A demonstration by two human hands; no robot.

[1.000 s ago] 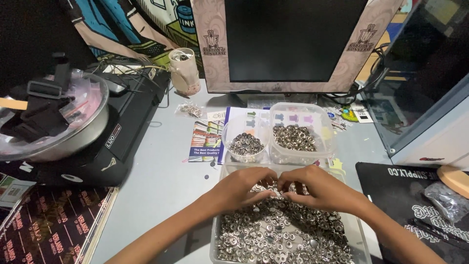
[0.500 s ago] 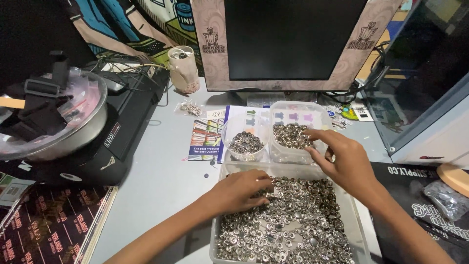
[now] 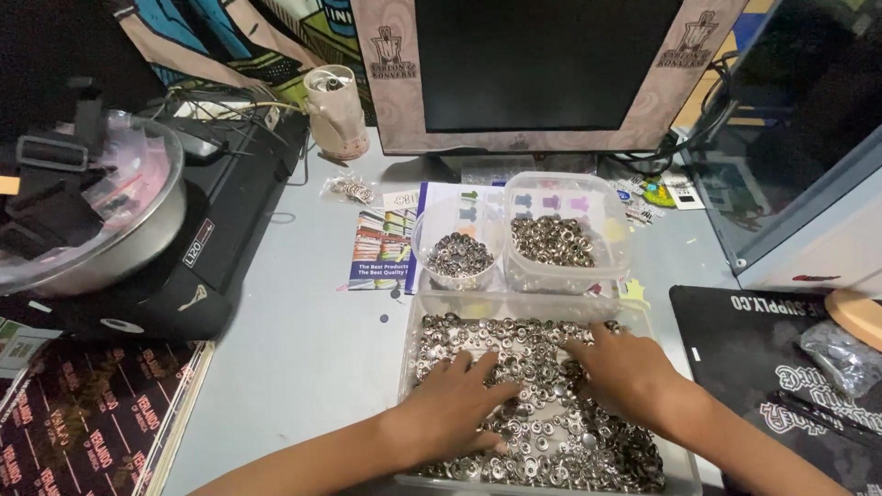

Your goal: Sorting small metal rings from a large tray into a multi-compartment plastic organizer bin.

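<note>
A clear rectangular tray (image 3: 415, 323) near the table's front edge is full of several small silver metal snap buttons (image 3: 514, 340). My left hand (image 3: 455, 404) lies palm down on the buttons with fingers spread. My right hand (image 3: 620, 367) rests on the buttons beside it, fingers bent into the pile. Whether either hand grips a button is hidden. Behind the tray stand a small round clear cup (image 3: 457, 250) and a clear square tub (image 3: 556, 234), each holding sorted metal pieces.
A monitor (image 3: 542, 64) stands at the back. A black machine with a steel bowl (image 3: 87, 220) fills the left side. A paper cup (image 3: 335, 110), a colourful leaflet (image 3: 378, 248), a small bag of parts (image 3: 347, 189) and a black mat (image 3: 781, 367) lie around.
My right hand has come back from above the square tub down onto the buttons in the tray. My left hand has spread flat on the pile.
</note>
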